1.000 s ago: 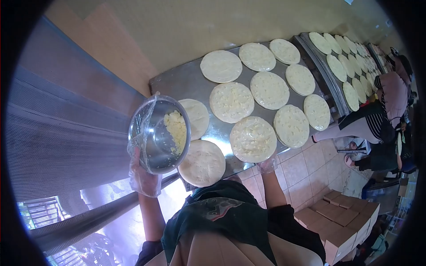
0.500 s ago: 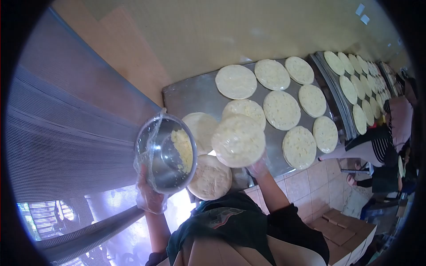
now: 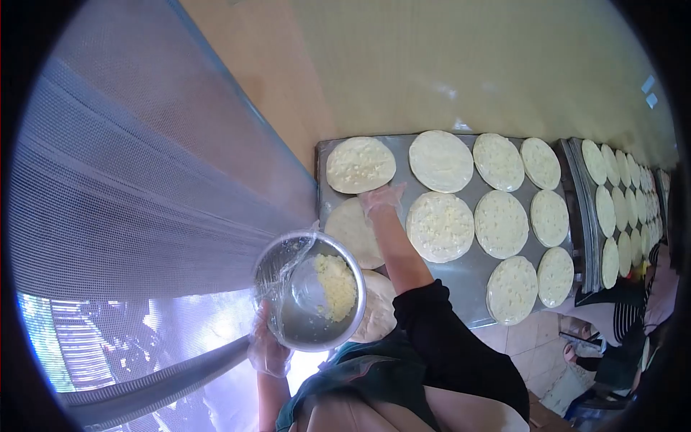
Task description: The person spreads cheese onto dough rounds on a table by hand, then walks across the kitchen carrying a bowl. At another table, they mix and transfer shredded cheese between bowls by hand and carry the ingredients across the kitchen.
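We hold the metal bowl (image 3: 296, 322) clamped in our left grip (image 3: 269, 351); just beyond our right grip (image 3: 383, 201) (apart or together, we cannot tell), and touching it, is a topped dough round (image 3: 360, 165).

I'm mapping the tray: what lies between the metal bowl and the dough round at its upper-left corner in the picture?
In the head view, a plain dough round lies between the metal bowl and the corner round.

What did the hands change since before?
The right hand lifted a topped dough round off the near edge of the metal table and carried it to the far left corner. The left hand still holds the metal bowl; the table's other rounds stayed.
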`<act>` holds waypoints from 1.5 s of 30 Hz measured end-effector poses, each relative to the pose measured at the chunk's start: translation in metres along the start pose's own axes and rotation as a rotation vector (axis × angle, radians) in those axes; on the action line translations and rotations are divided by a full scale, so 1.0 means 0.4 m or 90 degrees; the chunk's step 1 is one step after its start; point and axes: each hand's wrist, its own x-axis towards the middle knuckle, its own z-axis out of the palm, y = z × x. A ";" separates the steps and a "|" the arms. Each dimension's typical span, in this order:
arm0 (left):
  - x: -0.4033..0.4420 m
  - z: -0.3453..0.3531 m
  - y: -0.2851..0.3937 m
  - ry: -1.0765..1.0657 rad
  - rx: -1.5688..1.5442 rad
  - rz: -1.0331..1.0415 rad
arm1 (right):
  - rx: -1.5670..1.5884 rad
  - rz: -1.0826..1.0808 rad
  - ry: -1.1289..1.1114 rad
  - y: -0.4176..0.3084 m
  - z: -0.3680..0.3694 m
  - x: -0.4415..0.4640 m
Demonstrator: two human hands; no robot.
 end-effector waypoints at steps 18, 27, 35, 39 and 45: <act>0.068 -0.017 0.106 0.023 -0.890 -0.439 | -1.396 0.237 -0.695 0.125 -0.073 -0.608; 0.056 -0.028 0.132 -0.014 -0.887 -0.367 | -1.807 -0.010 -0.931 0.186 -0.216 -0.659; 0.056 -0.027 0.084 -0.008 -0.880 -0.386 | -1.931 0.084 -0.849 0.025 -0.234 -0.700; 0.054 -0.033 0.114 -0.011 -0.891 -0.392 | -1.886 0.082 -0.848 -0.076 -0.263 -0.714; 0.054 -0.019 0.100 -0.002 -0.935 -0.379 | -1.901 0.067 -0.777 -0.218 -0.240 -0.737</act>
